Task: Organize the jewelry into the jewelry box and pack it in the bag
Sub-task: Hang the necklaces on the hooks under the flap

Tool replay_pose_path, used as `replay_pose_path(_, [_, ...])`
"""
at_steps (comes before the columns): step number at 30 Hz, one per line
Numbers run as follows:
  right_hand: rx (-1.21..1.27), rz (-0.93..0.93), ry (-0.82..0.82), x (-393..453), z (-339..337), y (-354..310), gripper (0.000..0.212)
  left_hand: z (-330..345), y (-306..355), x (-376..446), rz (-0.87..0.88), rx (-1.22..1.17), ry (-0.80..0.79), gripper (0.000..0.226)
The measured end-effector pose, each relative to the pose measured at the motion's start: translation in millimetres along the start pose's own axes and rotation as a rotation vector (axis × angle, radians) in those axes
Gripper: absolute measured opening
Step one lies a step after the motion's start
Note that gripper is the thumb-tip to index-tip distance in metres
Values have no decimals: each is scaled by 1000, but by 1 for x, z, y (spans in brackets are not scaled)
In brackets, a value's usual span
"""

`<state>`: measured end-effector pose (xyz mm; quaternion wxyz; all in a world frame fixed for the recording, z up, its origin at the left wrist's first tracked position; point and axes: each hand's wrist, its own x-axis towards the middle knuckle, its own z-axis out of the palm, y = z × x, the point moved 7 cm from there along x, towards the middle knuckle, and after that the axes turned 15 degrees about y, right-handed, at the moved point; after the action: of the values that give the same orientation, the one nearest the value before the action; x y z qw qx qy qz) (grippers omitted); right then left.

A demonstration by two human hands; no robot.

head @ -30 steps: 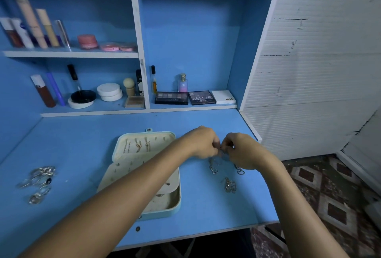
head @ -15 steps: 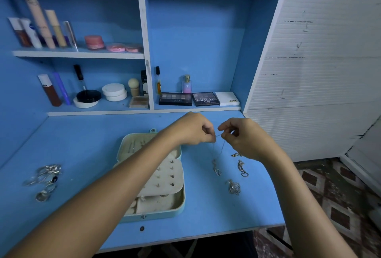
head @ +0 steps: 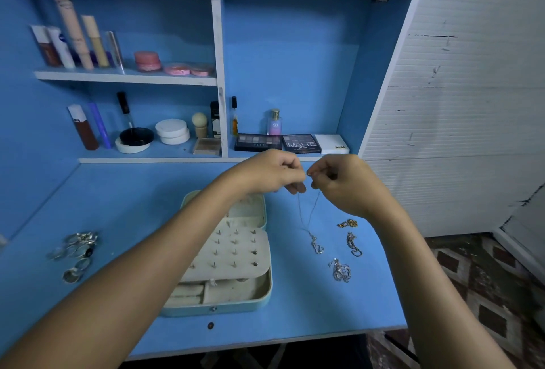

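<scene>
Above the desk [head: 118, 221], just right of the open jewelry box [head: 233, 253], the left hand [head: 271, 172] and right hand [head: 345, 182] have risen from where they worked 1 second ago, low against the surface. Both are pinched shut on the 2 ends of a thin silver necklace [head: 308, 215], fingertips nearly touching each other. Below the grip the chain now hangs in a narrow V, and its pendant end [head: 317, 246] seems to rest on or just over the desk; I cannot tell which. Earlier the chain lay in a small heap under the hands, so lifting has drawn it out straight and free of its neighbours.

That likely means the necklace is untangled, or having its clasp handled, ahead of going into the box. Left of the grip and lower, the box shows its stud panel [head: 233, 250] folded over the tray, with only the front compartments open, so the panel may need moving before a chain can be laid in.

Below and right of the grip, 3 more pieces wait on the desk: a gold chain [head: 348, 223], a dark chain [head: 353, 244] and a silver cluster [head: 340, 270]. Far left of the grip lies a pile of rings [head: 77, 250]. Much sorting remains, and no bag is in view.
</scene>
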<state>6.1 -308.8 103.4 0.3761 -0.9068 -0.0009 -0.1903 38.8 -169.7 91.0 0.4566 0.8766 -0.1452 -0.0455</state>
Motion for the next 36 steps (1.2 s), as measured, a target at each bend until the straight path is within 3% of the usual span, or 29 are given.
replay_pose_path(12, [285,48,101,11,-11,-30,14,-31,17,-10,9,-250,64,15])
replay_pose_path(16, [225,-49,106,16,-17,-47,12,-45,26,-12,48,-283,121,19])
replay_pose_path(25, [155,-236,121,22,-15,-80,13,-81,32,-18,129,-165,217,17])
replay_pose_path(36, [215,-251,25,17,15,-92,14,-100,12,-34,109,-8,269,15])
